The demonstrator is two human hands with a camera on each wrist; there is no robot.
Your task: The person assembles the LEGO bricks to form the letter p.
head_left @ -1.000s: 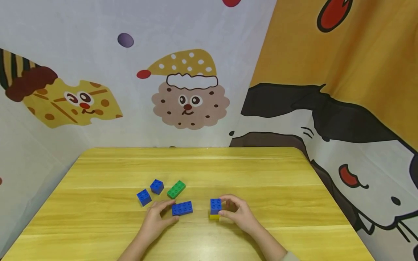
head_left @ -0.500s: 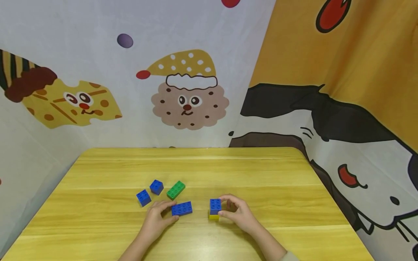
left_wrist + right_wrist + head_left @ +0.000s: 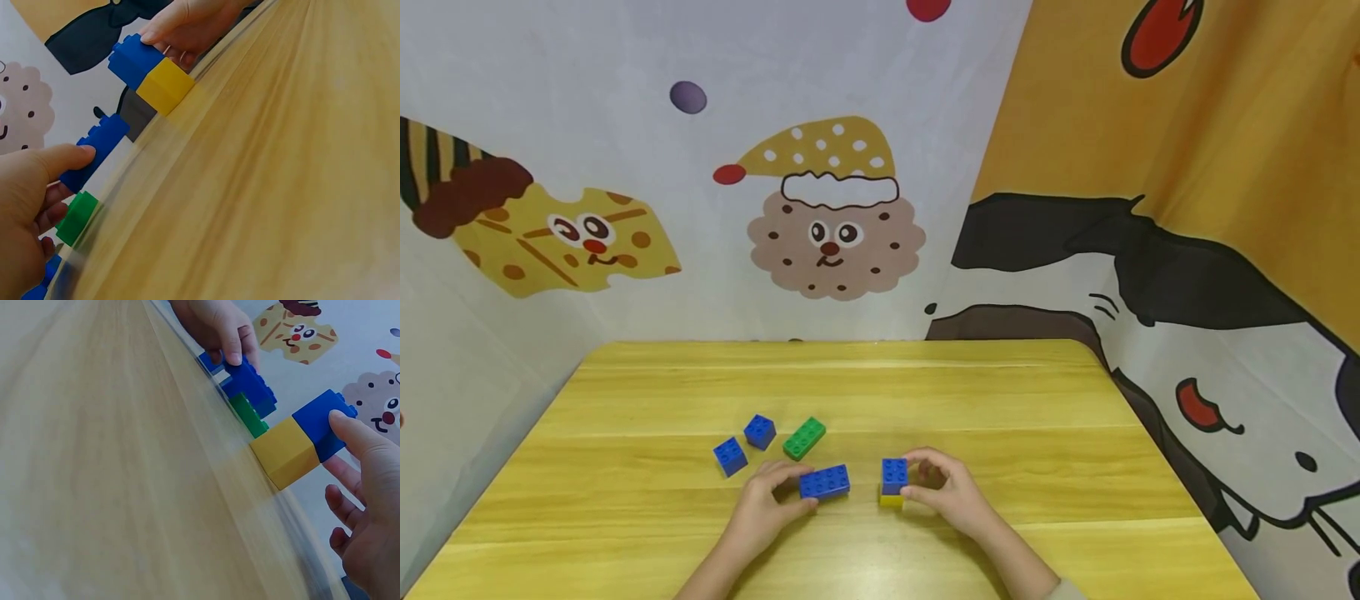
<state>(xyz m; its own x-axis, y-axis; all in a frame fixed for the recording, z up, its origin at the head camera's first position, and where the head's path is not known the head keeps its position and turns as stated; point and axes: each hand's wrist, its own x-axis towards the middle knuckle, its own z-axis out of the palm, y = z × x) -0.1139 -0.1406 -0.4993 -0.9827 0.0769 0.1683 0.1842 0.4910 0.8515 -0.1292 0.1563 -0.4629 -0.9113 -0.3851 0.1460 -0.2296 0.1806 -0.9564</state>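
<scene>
My left hand (image 3: 762,510) pinches a long blue toy brick (image 3: 825,482) by its left end, thumb on the near side. In the left wrist view that long brick (image 3: 105,147) is raised off the table, studs up. To its right, my right hand (image 3: 953,498) grips a square blue brick (image 3: 894,475) between thumb and fingers. This square brick sits on a yellow brick (image 3: 892,501), which rests on the table, as the right wrist view shows with the yellow brick (image 3: 286,453) below. A gap separates the long brick from the stack.
A green brick (image 3: 805,439) lies beyond my left hand. Two small blue bricks stand left of it, one nearer (image 3: 730,457) and one farther (image 3: 760,432). The wooden table (image 3: 1000,400) ends at a cartoon-printed curtain (image 3: 647,317).
My left hand has lifted the long blue brick off the table and shifted it slightly right, towards the stack. The right hand and its stack stay where they were.
</scene>
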